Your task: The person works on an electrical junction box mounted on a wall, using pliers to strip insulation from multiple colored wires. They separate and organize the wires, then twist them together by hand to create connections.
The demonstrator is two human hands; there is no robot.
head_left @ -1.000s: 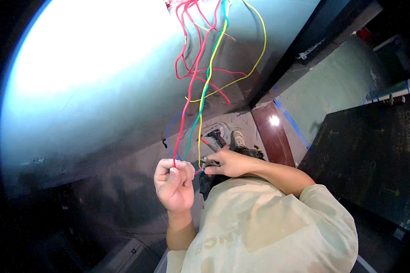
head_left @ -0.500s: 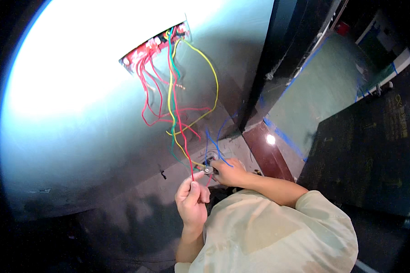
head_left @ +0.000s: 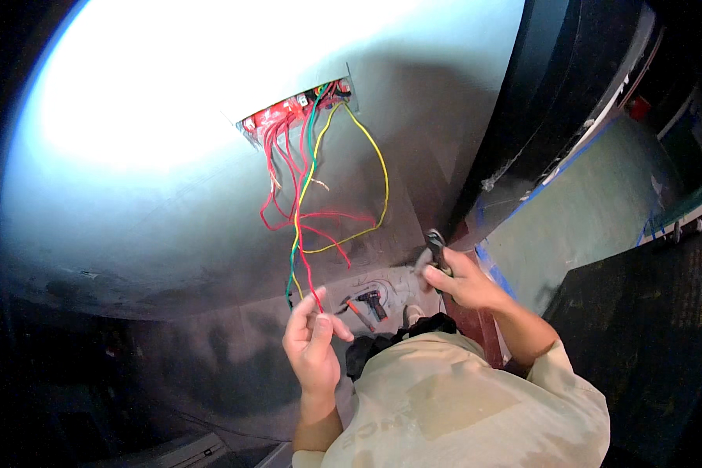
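From a red electrical box (head_left: pixel 277 113) set in the pale wall (head_left: pixel 156 203), several red wires (head_left: pixel 335 253), a green wire (head_left: pixel 310 123) and yellow wire (head_left: pixel 384 178) dangle in loops. My left hand (head_left: pixel 313 337) pinches a long red wire near its lower end, with green and yellow strands hanging just beside it. Out to the right, apart from the wires, my right hand (head_left: pixel 460 281) grips pliers (head_left: pixel 435 246), jaws pointing up.
Below on the floor lie a black power drill (head_left: pixel 371 302) and an orange-handled tool (head_left: pixel 360 316). A dark column (head_left: pixel 515 109) rises at the right, beside a pale green floor (head_left: pixel 585 203) edged with blue tape. A black board (head_left: pixel 639 335) stands lower right.
My right hand with the pliers has moved up and rightward, away from the wires. The view has shifted, showing the wall box, and the drill is uncovered again.
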